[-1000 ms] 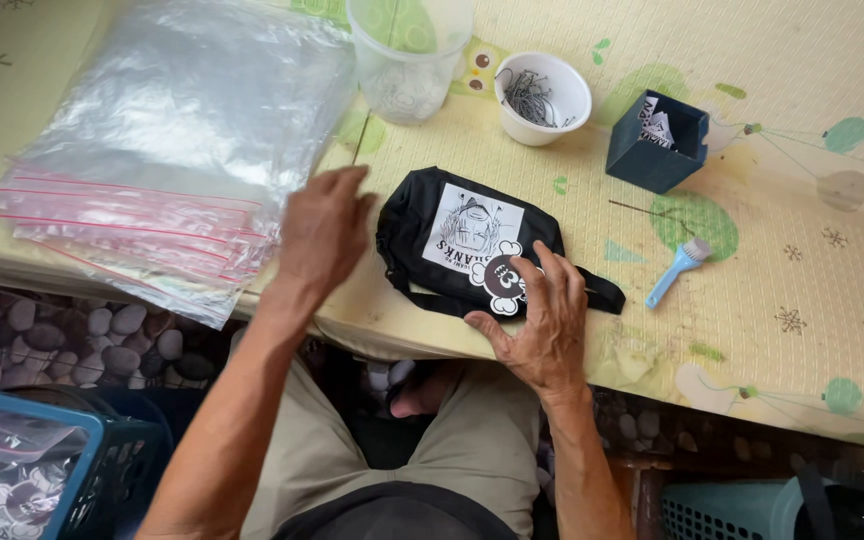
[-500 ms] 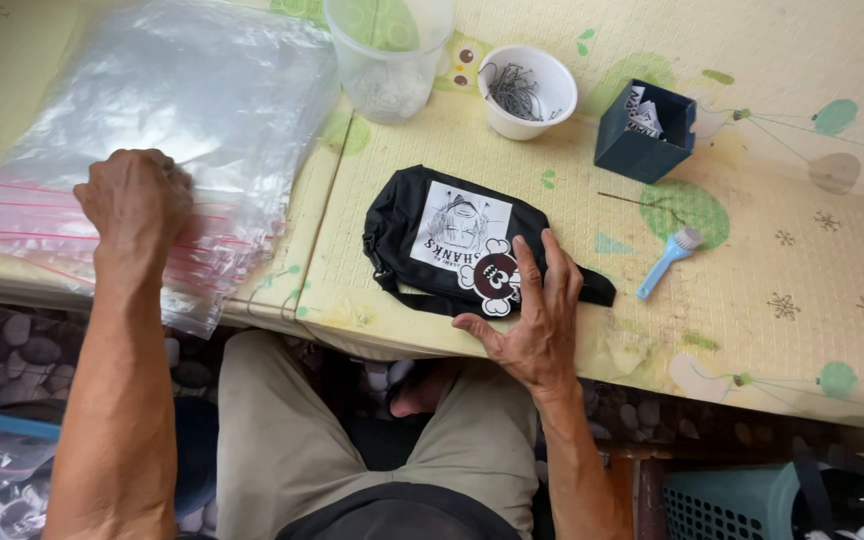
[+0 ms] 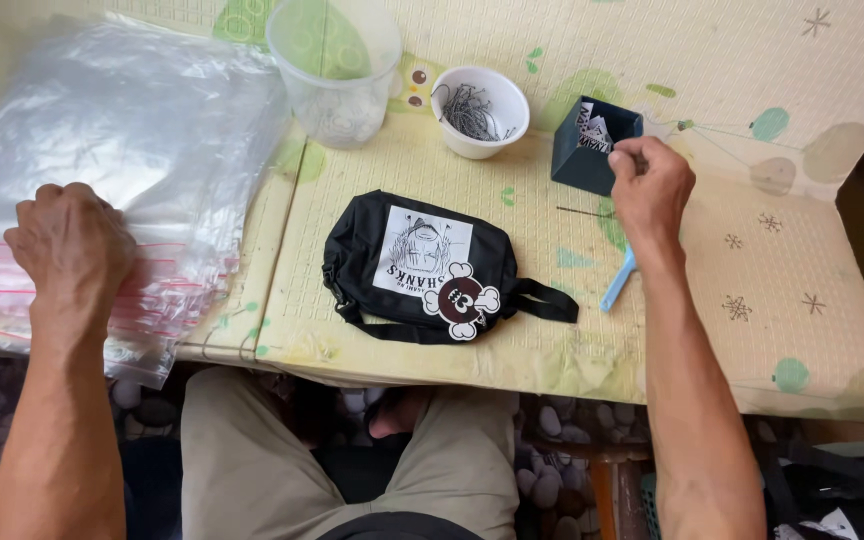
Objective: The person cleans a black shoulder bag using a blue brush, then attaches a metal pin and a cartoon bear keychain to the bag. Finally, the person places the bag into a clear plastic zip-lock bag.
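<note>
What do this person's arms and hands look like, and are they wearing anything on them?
Both arms are bare all the way up the picture: no sleeves, gloves, watch or rings show. The left hand and right hand are bare too. Lower down, the person wears khaki shorts.

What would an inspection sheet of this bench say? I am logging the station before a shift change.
Surface: pale yellow patterned foam mat, its right end bent upward.
Job's things: stack of clear zip bags with red seals; black fabric pouch with white print; small dark blue open box with paper tags.
Clutter: white bowl of thin metal pins; clear plastic cup; light blue plastic tool, partly hidden by the forearm.
Hands: left hand rests on the bags; right hand at the box, fingers pinched; whether it holds anything cannot be told.
Cables: nothing seen.
Surroundings: pebbled floor below.
</note>
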